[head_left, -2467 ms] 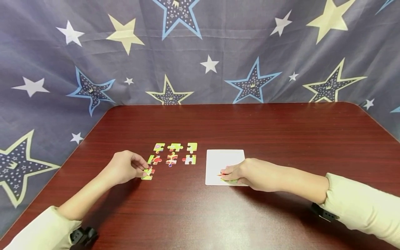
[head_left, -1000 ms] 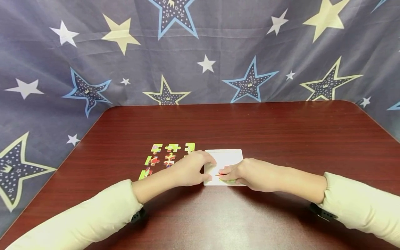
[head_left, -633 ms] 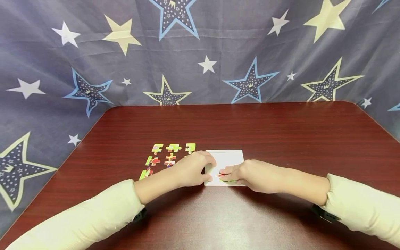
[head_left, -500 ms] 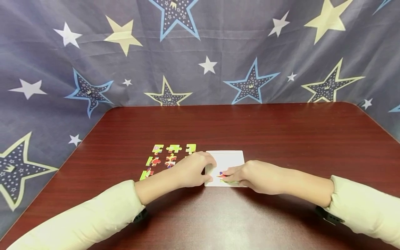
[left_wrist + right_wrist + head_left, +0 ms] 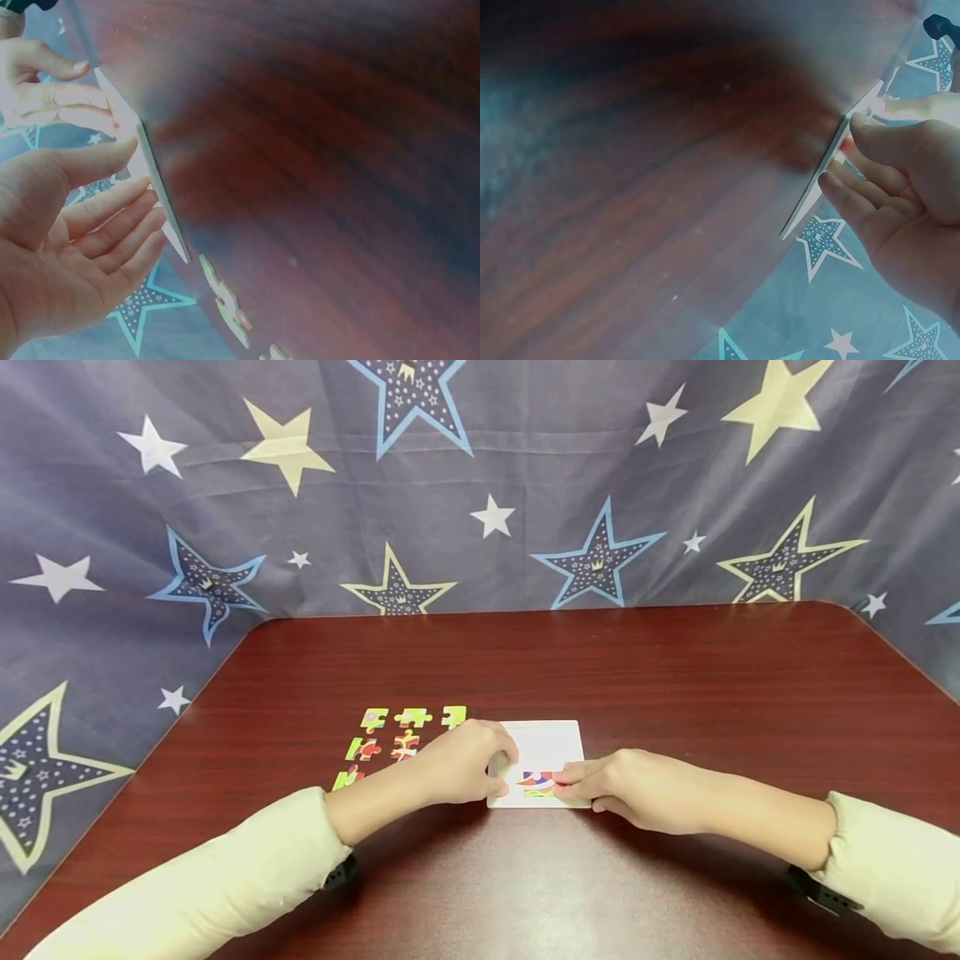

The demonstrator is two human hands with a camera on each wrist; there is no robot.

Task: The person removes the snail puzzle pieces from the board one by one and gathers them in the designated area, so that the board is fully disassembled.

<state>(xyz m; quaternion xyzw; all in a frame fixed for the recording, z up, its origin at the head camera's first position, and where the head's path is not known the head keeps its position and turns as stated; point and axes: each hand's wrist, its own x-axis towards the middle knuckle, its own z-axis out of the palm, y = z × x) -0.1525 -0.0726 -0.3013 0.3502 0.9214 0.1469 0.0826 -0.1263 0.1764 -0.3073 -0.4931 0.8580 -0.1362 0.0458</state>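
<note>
A white puzzle board (image 5: 540,739) lies flat on the table between the hands. My left hand (image 5: 453,766) rests at its left edge, thumb near the close corner, the other fingertips along that side. In the left wrist view those fingers (image 5: 112,225) look relaxed. My right hand (image 5: 645,789) touches the right part of the colourful puzzle pieces (image 5: 536,782) on the board, its fingers nearly straight and covering part of them. From the right wrist view, the thumb (image 5: 870,131) is close to the board's edge (image 5: 802,206).
Several loose jigsaw pieces (image 5: 412,717) lie in rows left of the board, partly hidden behind the left forearm. The dark red wooden table (image 5: 675,668) ends at a curtain (image 5: 360,493) printed with stars.
The left hand has left the loose pieces and come right to the board's left edge, then stayed. The right hand has slid slightly right, uncovering more of the colourful pieces.
</note>
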